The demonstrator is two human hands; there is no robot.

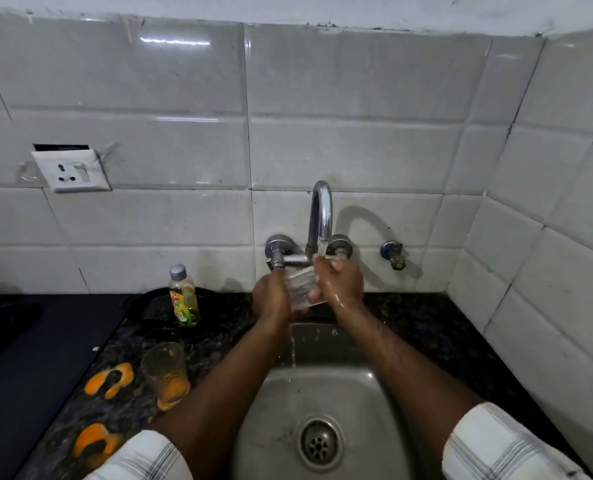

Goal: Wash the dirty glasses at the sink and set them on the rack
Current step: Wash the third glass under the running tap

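A clear glass point(301, 287) is held under the running chrome tap point(320, 216), above the back of the steel sink point(277, 403). My left hand point(271, 297) grips its left side. My right hand point(340, 282) curls round its right side and rim, and water runs over the fingers. A second glass point(165, 370) with orange residue stands upright on the dark counter left of the sink, beside my left forearm. No rack shows in this view.
A dish-soap bottle point(183, 297) stands behind the dirty glass near the wall. Orange peels point(110, 379) lie on the granite counter point(433, 327) at the left. A dark mat point(28, 358) covers the far left. A wall socket point(70, 170) sits above.
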